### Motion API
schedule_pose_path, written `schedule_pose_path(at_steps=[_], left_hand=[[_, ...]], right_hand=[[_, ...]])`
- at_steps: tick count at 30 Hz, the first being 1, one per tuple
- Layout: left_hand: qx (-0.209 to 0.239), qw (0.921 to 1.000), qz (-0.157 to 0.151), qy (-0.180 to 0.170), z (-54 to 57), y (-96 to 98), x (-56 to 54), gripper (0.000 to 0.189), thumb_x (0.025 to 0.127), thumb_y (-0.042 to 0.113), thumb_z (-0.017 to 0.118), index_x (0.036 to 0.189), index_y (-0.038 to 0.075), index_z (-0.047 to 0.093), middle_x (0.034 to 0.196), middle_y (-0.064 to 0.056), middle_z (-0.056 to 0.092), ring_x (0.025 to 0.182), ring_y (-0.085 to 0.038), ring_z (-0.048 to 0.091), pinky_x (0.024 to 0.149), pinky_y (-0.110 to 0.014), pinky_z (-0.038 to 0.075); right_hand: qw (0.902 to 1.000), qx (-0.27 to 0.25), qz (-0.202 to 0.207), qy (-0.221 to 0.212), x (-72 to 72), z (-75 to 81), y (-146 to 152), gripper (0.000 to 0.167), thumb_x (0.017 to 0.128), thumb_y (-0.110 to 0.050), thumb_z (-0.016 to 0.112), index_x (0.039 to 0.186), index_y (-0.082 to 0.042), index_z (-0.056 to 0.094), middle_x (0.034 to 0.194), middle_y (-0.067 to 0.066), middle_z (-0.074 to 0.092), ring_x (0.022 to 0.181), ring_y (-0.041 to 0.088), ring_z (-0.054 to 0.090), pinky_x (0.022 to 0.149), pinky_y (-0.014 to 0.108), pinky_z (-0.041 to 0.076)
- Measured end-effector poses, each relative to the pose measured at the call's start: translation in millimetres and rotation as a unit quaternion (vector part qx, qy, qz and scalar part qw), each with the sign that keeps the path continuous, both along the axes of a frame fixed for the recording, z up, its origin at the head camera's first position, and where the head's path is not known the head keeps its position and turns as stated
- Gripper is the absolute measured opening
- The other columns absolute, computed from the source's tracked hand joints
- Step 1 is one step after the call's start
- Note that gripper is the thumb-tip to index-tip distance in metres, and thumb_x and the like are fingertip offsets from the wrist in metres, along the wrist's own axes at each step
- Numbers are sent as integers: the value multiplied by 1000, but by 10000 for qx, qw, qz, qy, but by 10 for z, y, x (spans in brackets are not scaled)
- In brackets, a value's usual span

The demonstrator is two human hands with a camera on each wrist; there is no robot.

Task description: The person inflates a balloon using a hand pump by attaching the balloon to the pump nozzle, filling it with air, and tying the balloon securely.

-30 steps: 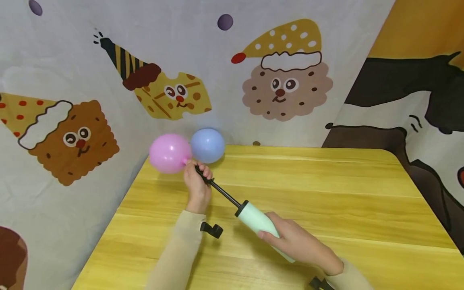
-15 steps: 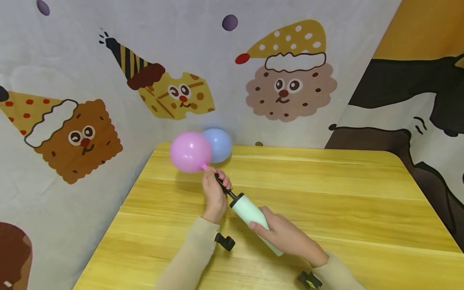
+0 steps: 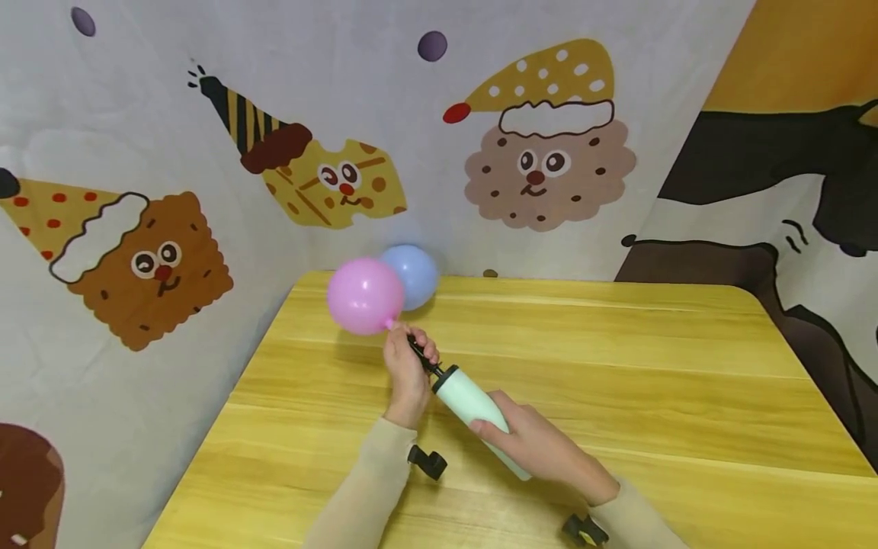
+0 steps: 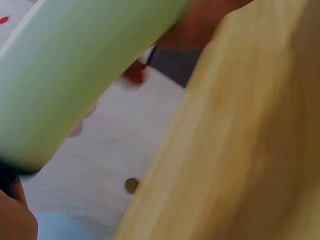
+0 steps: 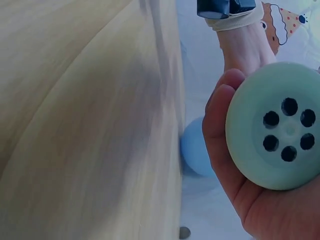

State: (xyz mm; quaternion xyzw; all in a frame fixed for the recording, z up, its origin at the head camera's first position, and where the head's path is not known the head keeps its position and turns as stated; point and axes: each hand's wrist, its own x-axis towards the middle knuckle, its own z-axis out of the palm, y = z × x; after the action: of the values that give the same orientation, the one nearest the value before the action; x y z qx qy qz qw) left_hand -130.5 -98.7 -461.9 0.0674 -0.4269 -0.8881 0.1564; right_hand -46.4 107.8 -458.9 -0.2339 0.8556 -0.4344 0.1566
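A mint-green balloon pump [image 3: 473, 408] with a black rod and handle slants between both hands above the table. My right hand [image 3: 538, 442] grips its green barrel; the right wrist view shows the fingers curled round the pump's end [image 5: 290, 170], which has a ring of holes. At the other end, my left hand [image 3: 406, 366] holds the black handle and nozzle part, with the neck of a pink balloon [image 3: 363, 296] at its fingertips. The pink balloon is round and inflated. Behind it, partly covered by it, sits a blue balloon [image 3: 420, 276].
The wooden table [image 3: 617, 366] meets a wall cloth [image 3: 425, 152] printed with cartoon biscuits and cheese along its back edge. The blue balloon rests near that edge. Black camera mounts [image 3: 427, 461] stick out from both sleeves.
The pump's black rod has slid into the green barrel, bringing the hands closer together. The left hand and pink balloon shifted right in view, and the pink balloon overlaps the blue one.
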Motion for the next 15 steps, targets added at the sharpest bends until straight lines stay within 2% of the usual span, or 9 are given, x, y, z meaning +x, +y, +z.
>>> schedule_pose_path(at_steps=[4,7,11,15], left_hand=[[277,9989,350,154,105,-190,-119,36,115,25,28,84,13,42,67,2,47,48,-8,44,43,-19,38],[515,9966,565,301,206,-330,-216,34,114,23,30,84,13,43,66,2,46,47,-7,43,42,-18,37],[633,9960,507,376,289,-363,-278,37,115,25,31,82,13,43,66,3,46,47,-6,42,42,-17,36],[512,9975,359,337,274,-218,-243,40,115,26,29,80,13,42,66,3,46,46,-6,42,42,-18,36]], right_hand=[[9999,78,115,66,68,52,185,49,107,-45,56,141,-10,53,97,-3,67,77,8,64,62,29,55],[9996,121,218,117,125,114,360,46,107,-44,56,143,-15,53,99,-6,67,79,7,63,65,29,54],[9991,132,290,277,153,160,473,41,107,-41,57,141,-19,53,95,-8,66,76,6,62,64,27,54],[9987,49,275,432,126,137,411,41,107,-39,57,139,-13,54,93,-8,65,74,5,61,62,27,54]])
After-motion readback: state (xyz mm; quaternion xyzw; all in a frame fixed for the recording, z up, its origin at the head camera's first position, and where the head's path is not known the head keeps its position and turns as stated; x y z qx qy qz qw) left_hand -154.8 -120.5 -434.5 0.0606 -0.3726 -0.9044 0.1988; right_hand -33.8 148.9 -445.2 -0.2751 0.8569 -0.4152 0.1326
